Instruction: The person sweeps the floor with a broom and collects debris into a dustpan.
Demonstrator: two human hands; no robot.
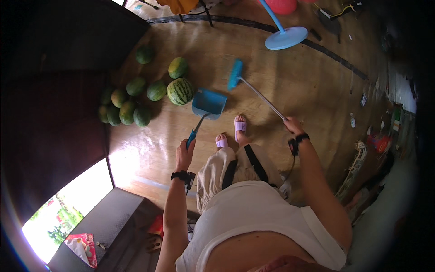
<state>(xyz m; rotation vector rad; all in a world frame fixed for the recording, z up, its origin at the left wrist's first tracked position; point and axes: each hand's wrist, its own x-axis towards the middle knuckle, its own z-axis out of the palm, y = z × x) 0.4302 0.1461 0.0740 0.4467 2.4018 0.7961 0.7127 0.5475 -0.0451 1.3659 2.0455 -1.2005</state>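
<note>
My left hand (185, 153) is closed round the blue grip of a long-handled dustpan (209, 102). Its blue pan rests on the wood-look floor just ahead of my feet, beside a striped watermelon (180, 91). In my right hand (294, 126) is the metal pole of a broom (263, 96), gripped near its upper end. The broom's blue bristle head (235, 74) is at the floor, ahead and to the right of the pan, apart from it. I cannot make out any sweepings in the pan.
Several green melons (127, 112) lie on the floor to the left. A light-blue round stand base (286, 38) with a pole stands far ahead. A small bottle (352, 120) and assorted clutter line the right side. At the lower left is an open doorway (68, 213).
</note>
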